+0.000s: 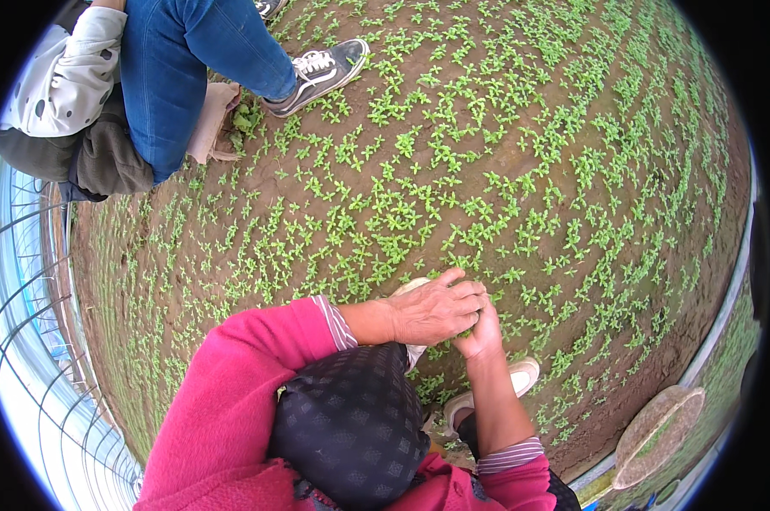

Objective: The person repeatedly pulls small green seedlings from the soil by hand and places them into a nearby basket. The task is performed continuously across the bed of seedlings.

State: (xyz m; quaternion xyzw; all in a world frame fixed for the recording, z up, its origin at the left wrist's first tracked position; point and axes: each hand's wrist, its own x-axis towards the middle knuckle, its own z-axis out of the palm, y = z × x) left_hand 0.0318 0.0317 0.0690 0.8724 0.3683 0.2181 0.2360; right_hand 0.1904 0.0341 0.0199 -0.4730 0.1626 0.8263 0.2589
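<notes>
My two hands meet low over a bed of green seedlings (401, 220) growing in brown soil. My left hand (436, 314) reaches in from the left, back upward, its bent fingers lying over the fingers of my right hand (483, 332). The right hand is turned inward, and its fingertips are mostly covered by the left. A little green shows between the palms; whether either hand grips a plant is hidden. Pink sleeves with striped cuffs cover both arms. Below the hands, my light shoes (523, 378) stand among the seedlings, beside my dark patterned knee (350, 421).
At the upper left another person in blue jeans (161, 76) sits close by, one dark sneaker (324, 73) among the plants. A pale cloth or bag (211, 121) lies under that leg. A shallow round basket (656, 441) is at the lower right, near the bed's pale border (711, 332).
</notes>
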